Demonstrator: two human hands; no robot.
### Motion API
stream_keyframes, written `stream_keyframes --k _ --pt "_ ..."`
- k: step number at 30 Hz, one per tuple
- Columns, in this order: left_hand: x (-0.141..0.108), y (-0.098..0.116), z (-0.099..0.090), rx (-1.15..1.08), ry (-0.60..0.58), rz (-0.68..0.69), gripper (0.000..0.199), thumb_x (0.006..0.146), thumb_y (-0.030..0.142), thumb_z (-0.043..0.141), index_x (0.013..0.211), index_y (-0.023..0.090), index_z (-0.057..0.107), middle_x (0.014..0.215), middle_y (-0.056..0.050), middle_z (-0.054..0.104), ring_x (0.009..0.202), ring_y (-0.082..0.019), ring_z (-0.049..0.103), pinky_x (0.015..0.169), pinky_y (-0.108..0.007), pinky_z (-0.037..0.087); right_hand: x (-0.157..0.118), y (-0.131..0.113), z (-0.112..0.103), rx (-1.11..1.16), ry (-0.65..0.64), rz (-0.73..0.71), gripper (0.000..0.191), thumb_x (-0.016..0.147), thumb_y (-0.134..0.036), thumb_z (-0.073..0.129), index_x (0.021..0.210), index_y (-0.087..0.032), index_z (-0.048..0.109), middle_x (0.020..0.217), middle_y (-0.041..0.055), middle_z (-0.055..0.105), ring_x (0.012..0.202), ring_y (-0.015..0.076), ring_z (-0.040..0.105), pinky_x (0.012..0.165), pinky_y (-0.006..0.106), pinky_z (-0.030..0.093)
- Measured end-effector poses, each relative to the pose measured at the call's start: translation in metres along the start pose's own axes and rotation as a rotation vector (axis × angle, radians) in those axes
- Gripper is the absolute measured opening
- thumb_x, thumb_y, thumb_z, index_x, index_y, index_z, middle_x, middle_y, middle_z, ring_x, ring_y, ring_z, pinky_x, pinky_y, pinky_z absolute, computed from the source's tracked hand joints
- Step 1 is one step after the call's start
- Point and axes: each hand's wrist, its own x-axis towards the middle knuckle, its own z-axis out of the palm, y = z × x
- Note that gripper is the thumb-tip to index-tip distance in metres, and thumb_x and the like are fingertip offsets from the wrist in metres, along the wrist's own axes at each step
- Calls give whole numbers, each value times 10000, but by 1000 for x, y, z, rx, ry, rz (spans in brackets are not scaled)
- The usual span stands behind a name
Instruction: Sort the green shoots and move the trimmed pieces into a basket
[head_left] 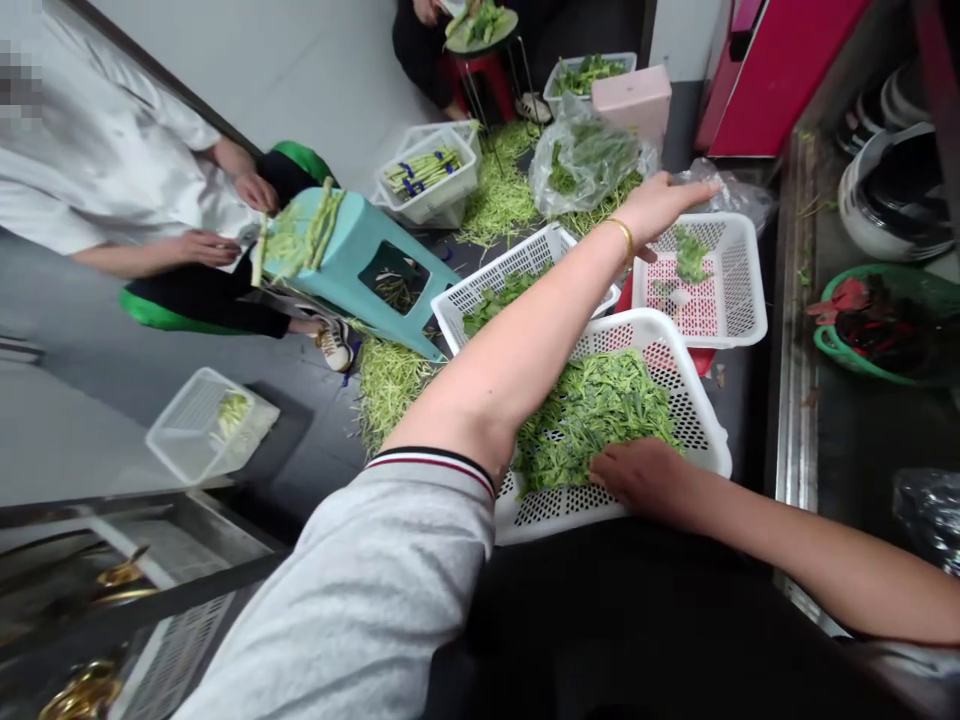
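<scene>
My left arm stretches across the baskets, and my left hand point(664, 215) is open above the left edge of a white basket point(739, 280), its fingers extended. A leafy green piece point(690, 257) shows below that hand, inside the basket's outline; whether it touches the bottom is unclear. Nearer to me, a larger white basket point(701, 420) holds a heap of cut green leaves point(600, 410). My right hand point(637, 480) rests at the heap's near edge with its fingers curled into the leaves. Another white basket point(480, 275) with leafy greens lies partly behind my left forearm.
At left, a person's hands point(217, 240) work over a teal stool point(375, 270) bearing stalks. Trimmings point(390, 385) litter the floor. Behind are a bin of stalks point(435, 185) and a plastic bag point(585, 160). A metal counter edge point(795, 400) runs along the right.
</scene>
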Motion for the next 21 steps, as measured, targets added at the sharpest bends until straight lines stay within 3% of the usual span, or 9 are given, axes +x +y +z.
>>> stream_keyframes --k 2,4,6,8,11,14,17,19,21 --pt "-18 1 -9 72 49 20 473 1061 315 743 1440 77 588 1548 -193 657 1058 -203 731 852 -265 598 -2 0 -4 27 -6 14 189 1092 -113 583 1100 -181 759 1041 91 818 915 233 786 603 338 317" --pt "-58 -4 -26 43 6 88 385 1101 276 661 1431 83 616 1523 -160 680 909 -123 762 757 -211 580 -3 0 -8 47 -14 9 233 1041 -59 604 1162 -182 760 1062 95 820 912 237 790 597 337 305" --pt "-110 -20 -47 -47 -5 72 248 1081 286 682 1237 98 718 1237 -111 796 784 -83 758 664 -171 549 -3 0 -9 46 -29 4 331 999 -14 605 1226 -195 764 1072 94 821 885 230 788 593 331 291" --pt "-160 -45 -65 -113 -26 25 169 1006 290 779 1008 122 760 928 -66 807 728 -93 757 616 -173 551 -5 0 -6 46 -34 10 378 995 -4 594 1259 -205 775 1067 86 823 858 220 783 597 322 296" --pt "-209 -87 -80 -266 135 -94 136 977 225 763 870 142 754 750 -28 773 628 -78 722 545 -172 520 -10 7 0 59 26 -1 329 1045 -67 582 1253 -207 795 1073 75 821 837 205 778 606 307 333" --pt "-220 -111 -81 -305 280 -86 129 960 142 748 831 142 748 674 7 734 566 -56 662 513 -161 460 -7 19 -10 13 145 21 261 1099 -186 573 1199 -203 814 1080 86 811 842 214 776 628 298 391" --pt "-214 -113 -80 -209 263 9 198 915 87 782 736 142 717 624 35 685 538 -42 600 556 -174 454 16 24 -39 -88 231 241 332 1150 -357 547 1228 -174 814 1171 140 810 946 277 794 700 323 482" --pt "-210 -111 -80 -173 240 37 243 933 90 749 704 148 691 608 44 656 526 -48 565 575 -195 455 39 22 -56 -172 186 364 407 1149 -419 551 1259 -122 807 1222 205 801 997 328 799 731 356 514" --pt "-208 -111 -81 -150 203 55 204 952 106 711 753 151 718 647 35 676 571 -68 580 609 -215 467 58 20 -68 -227 98 373 380 1133 -348 556 1234 -88 815 1202 238 804 1025 345 798 747 367 520"
